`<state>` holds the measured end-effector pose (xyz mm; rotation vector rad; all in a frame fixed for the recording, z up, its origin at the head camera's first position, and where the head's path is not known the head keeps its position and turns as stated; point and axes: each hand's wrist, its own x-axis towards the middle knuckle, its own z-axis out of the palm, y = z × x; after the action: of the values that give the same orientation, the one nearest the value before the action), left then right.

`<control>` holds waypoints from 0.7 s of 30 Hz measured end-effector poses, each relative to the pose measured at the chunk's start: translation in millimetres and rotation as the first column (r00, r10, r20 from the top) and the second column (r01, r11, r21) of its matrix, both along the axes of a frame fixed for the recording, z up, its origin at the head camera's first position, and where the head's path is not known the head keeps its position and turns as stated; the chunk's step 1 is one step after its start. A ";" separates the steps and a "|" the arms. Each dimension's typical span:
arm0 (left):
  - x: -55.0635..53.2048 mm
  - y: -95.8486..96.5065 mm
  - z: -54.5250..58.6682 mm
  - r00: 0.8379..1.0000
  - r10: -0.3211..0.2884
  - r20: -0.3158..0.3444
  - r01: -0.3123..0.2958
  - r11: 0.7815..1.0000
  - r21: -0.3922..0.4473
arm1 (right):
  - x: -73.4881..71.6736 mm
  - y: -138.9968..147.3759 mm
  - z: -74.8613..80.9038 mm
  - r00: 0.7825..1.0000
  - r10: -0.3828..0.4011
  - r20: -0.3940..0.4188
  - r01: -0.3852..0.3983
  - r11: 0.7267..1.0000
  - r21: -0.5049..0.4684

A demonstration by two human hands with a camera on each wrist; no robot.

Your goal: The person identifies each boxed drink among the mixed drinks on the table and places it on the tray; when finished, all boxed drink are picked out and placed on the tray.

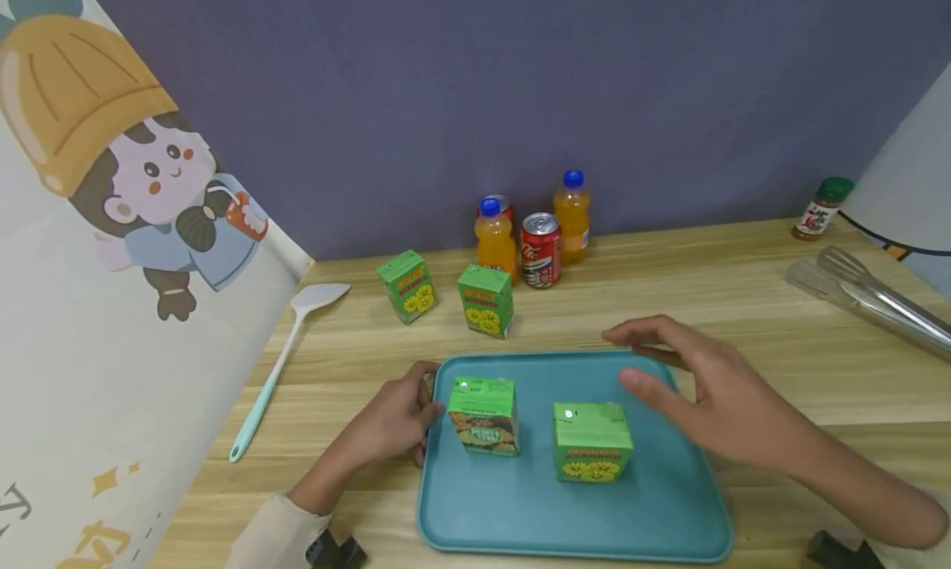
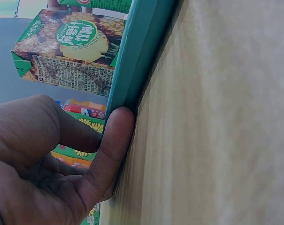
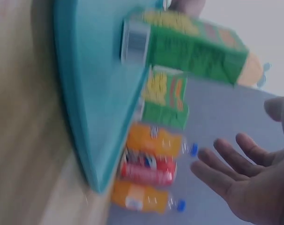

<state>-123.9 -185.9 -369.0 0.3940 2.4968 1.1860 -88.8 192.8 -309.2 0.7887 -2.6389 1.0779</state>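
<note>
A teal tray (image 1: 520, 519) lies on the wooden table, carrying two green juice boxes. The left juice box (image 1: 484, 424) shows a pineapple picture in the left wrist view; the right juice box (image 1: 592, 445) has yellow flowers on its front. At the tray's left edge, my left hand (image 1: 397, 416) pinches the rim, thumb and fingers at its side in the left wrist view. My right hand (image 1: 713, 395) is held over the tray's right side, fingers spread and holding nothing. The right wrist view shows this hand (image 3: 254, 178) apart from the tray and boxes.
Behind the tray stand two more juice boxes (image 1: 485, 305), orange drink bottles (image 1: 572, 214) and red cans (image 1: 541, 251). A spatula (image 1: 278, 367) lies at left. Metal tongs (image 1: 877, 296) and a green-capped spice jar (image 1: 823, 210) are at right. A dark wall panel (image 1: 446, 98) rises behind.
</note>
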 end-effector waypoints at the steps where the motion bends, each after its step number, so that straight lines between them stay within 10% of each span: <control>1: 0.1 -0.1 -0.1 1.000 0.000 -0.001 0.000 1.000 0.002 | -3.8 4.0 2.5 0.999 -0.037 -0.031 0.037 0.999 0.004; 7: -0.1 -0.4 -1.0 1.000 0.003 0.004 -0.003 1.000 0.001 | -34.0 32.1 6.9 0.971 -0.167 -0.171 0.164 0.986 -0.029; 21: -0.9 -0.4 -1.6 1.000 0.011 0.019 -0.011 1.000 0.018 | -92.0 25.6 -4.0 0.990 -0.109 -0.088 0.102 0.992 -0.076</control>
<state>-124.8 -186.3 -370.7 0.3725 2.4769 1.2113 -180.8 218.4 -313.2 0.6599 -2.5205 1.0746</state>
